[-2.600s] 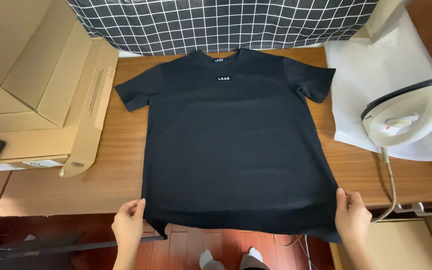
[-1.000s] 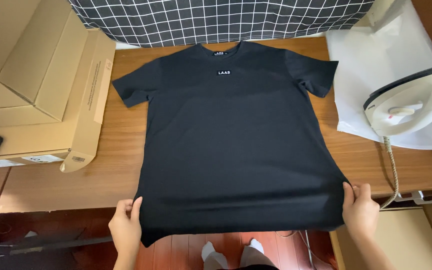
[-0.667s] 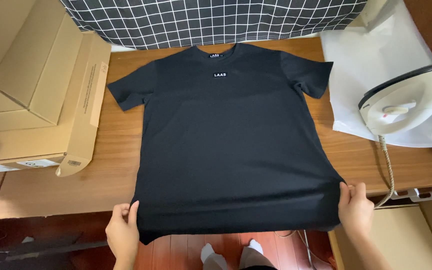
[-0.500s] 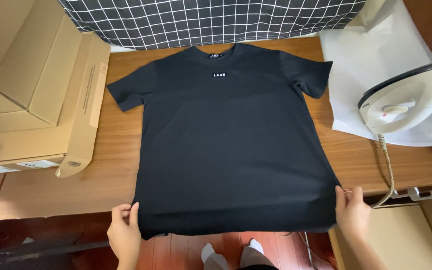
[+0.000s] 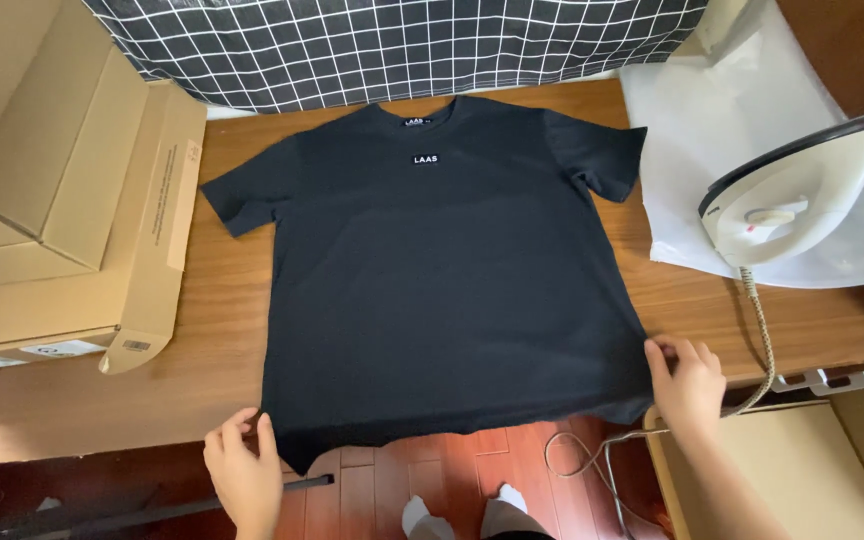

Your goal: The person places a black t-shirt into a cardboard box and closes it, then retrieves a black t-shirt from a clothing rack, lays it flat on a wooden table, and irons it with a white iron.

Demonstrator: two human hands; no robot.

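The right hand [image 5: 687,385] has slid slightly inward along the T-shirt [image 5: 442,270]; both it and the left hand [image 5: 244,470] pinch the shirt's bottom corners on the table [image 5: 82,400].

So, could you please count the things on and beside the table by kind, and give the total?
Black T-shirt: 1
Cardboard boxes: 2
White iron: 1
White sheet: 1
Checked cloth: 1
Total: 6
Both hands, left and right, hold the shirt's hem.
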